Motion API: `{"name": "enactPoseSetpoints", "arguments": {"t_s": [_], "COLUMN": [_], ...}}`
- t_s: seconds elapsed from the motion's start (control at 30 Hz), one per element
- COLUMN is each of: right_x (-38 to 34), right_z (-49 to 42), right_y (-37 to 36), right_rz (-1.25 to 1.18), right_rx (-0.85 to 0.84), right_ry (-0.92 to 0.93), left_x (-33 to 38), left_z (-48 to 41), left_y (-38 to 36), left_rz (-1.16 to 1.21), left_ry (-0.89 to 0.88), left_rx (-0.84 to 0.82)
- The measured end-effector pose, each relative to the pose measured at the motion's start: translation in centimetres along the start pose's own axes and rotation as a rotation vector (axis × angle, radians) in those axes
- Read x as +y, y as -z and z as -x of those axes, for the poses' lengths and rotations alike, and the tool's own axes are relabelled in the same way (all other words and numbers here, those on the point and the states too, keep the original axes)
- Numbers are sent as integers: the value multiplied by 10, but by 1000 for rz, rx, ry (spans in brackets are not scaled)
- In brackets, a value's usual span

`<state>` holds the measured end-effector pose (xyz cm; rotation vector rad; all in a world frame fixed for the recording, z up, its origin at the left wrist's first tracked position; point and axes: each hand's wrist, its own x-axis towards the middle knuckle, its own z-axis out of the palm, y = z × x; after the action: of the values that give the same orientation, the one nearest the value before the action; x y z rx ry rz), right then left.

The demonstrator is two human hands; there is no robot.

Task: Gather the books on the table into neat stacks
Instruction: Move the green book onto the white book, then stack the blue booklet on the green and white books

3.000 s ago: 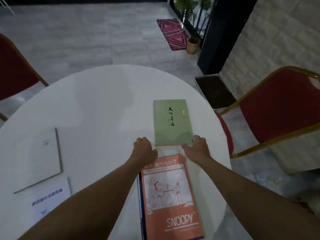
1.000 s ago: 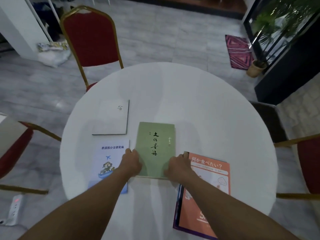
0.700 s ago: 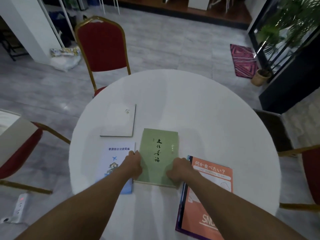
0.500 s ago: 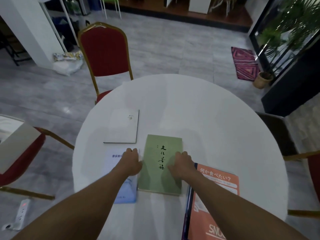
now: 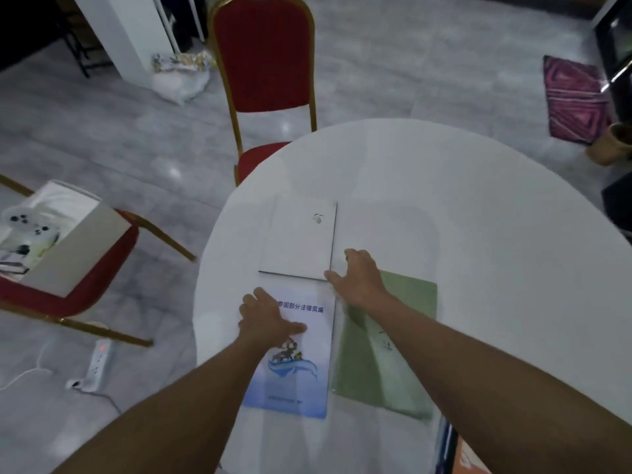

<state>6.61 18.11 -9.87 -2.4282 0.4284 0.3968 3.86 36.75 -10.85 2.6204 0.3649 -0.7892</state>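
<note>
Three books lie side by side at the left of the round white table [image 5: 478, 206]. A white book [image 5: 301, 241] is farthest, a blue-and-white booklet [image 5: 297, 374] is nearest the edge, and a green book [image 5: 407, 340] lies to its right. My left hand [image 5: 266, 319] rests flat on the booklet's far end, fingers apart. My right hand [image 5: 359, 278] is spread at the white book's near right corner, thumb on its near edge, above the green book's far corner. Part of the green cover is hidden by my right forearm. An orange book [image 5: 468, 460] peeks in at the bottom right.
A red chair [image 5: 263, 56] stands at the table's far left edge. On the left, another red chair [image 5: 68, 295] carries an open white box [image 5: 65, 234]. A power strip [image 5: 97, 362] and cable lie on the floor. A patterned rug [image 5: 574, 97] and a basket [image 5: 612, 145] are far right.
Both hands have left the green book. My left hand moved onto the blue booklet and my right hand reached to the white book's corner. The view swung left.
</note>
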Motion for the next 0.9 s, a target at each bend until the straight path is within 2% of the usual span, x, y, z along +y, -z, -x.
{"name": "enactPoseSetpoints", "arguments": {"t_s": [0.13, 0.37, 0.57, 0.67, 0.8, 0.9], "right_x": [-27, -53, -50, -44, -36, -34], "right_z": [-31, -57, -65, -68, -63, -49], "right_y": [-19, -28, -20, -15, -4, 7], "right_rz": [-2, -37, -120, -330, -774, -841], "right_rx": [-14, -11, -121, -116, -109, -60], "right_ry": [-86, -358, -425, -428, -444, -384], "left_x": [-8, -14, -17, -23, -32, -39], "left_z": [-21, -35, -33, -30, -24, -21], "left_y": [9, 12, 11, 13, 17, 24], "left_rz": [59, 85, 132, 205, 333, 403], "left_ry": [-62, -112, -127, -181, -200, -197], "left_rx": [-52, -86, -97, -94, -21, -38]}}
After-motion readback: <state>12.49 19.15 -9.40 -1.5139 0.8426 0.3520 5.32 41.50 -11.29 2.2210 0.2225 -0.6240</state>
